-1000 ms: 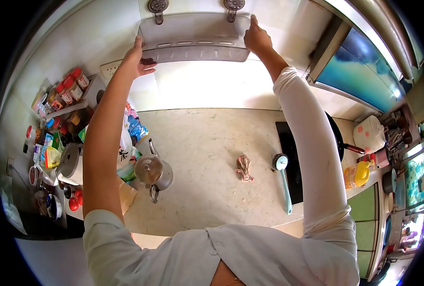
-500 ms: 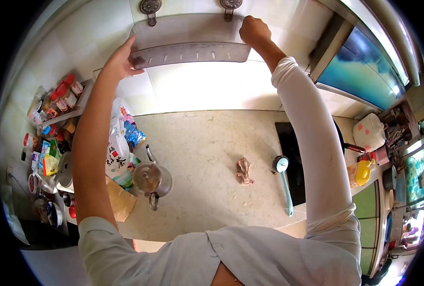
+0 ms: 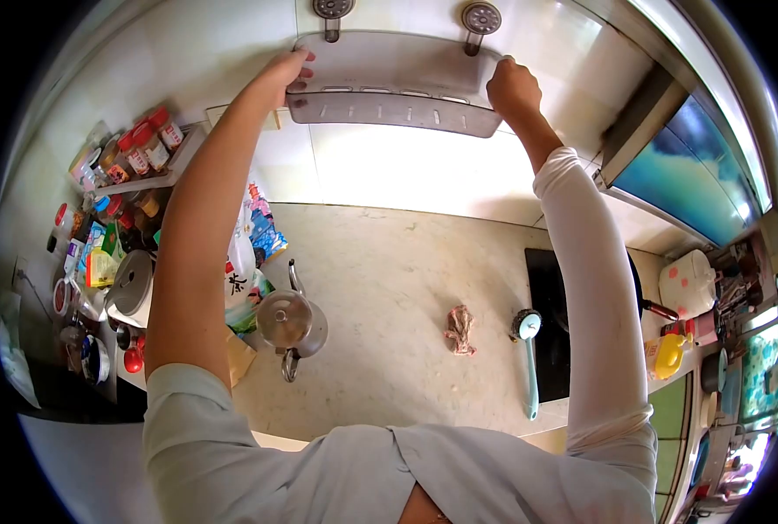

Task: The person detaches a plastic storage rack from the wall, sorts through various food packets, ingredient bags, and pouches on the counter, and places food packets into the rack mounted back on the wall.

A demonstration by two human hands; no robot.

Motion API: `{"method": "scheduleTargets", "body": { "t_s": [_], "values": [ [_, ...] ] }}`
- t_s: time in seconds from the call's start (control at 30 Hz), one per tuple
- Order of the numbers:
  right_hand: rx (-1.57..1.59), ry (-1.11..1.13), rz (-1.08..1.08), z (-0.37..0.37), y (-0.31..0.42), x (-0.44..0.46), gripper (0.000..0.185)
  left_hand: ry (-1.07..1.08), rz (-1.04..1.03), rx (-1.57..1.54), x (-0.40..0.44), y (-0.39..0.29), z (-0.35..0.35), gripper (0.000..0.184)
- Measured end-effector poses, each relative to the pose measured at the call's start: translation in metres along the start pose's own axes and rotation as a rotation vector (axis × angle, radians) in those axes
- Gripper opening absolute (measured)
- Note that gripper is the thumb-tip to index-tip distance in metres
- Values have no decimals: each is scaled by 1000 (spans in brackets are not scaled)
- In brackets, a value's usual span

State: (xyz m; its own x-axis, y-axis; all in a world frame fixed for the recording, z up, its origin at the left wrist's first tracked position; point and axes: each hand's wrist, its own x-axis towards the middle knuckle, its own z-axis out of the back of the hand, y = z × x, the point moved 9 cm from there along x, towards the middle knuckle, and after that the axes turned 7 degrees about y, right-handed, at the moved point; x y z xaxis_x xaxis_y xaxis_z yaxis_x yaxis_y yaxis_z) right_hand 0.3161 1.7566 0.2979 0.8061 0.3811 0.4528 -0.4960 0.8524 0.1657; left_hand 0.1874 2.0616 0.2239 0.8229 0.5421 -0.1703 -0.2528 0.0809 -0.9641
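Observation:
Up against the tiled wall, a translucent grey plastic shelf (image 3: pixel 397 65) with a slotted front lip is held between both my hands. My left hand (image 3: pixel 282 79) grips its left end, fingers curled over the edge. At the opposite end, my right hand (image 3: pixel 516 91) is closed on the upper right corner. Two round wall hooks, a left hook (image 3: pixel 333 9) and a right hook (image 3: pixel 480 21), sit on the wall with their tips at the shelf's top edge. Whether the shelf is hooked on them I cannot tell.
On the counter (image 3: pixel 380 262) below stand a metal pot with a spout (image 3: pixel 293 321), a small crumpled brownish item (image 3: pixel 460 330) and a teal-handled brush (image 3: pixel 529 358). Spice jars (image 3: pixel 148 148) crowd the left rack. A dark cooktop (image 3: pixel 546 297) lies right, partly behind my arm.
My view has shifted, so the scene sits further right. The shelf has tilted slightly, with more of its bottom slots showing. My left fingers have moved further over its end.

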Motion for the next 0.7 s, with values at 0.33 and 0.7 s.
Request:
{"method": "scheduleTargets", "body": {
  "t_s": [0.33, 0.7],
  "values": [
    [27, 26, -39, -4, -5, 1, 23, -31, -1, 39, 5, 3, 3, 32],
    [922, 378, -269, -41, -41, -8, 45, 89, -96, -276, -39, 4, -12, 64]
  ]
}}
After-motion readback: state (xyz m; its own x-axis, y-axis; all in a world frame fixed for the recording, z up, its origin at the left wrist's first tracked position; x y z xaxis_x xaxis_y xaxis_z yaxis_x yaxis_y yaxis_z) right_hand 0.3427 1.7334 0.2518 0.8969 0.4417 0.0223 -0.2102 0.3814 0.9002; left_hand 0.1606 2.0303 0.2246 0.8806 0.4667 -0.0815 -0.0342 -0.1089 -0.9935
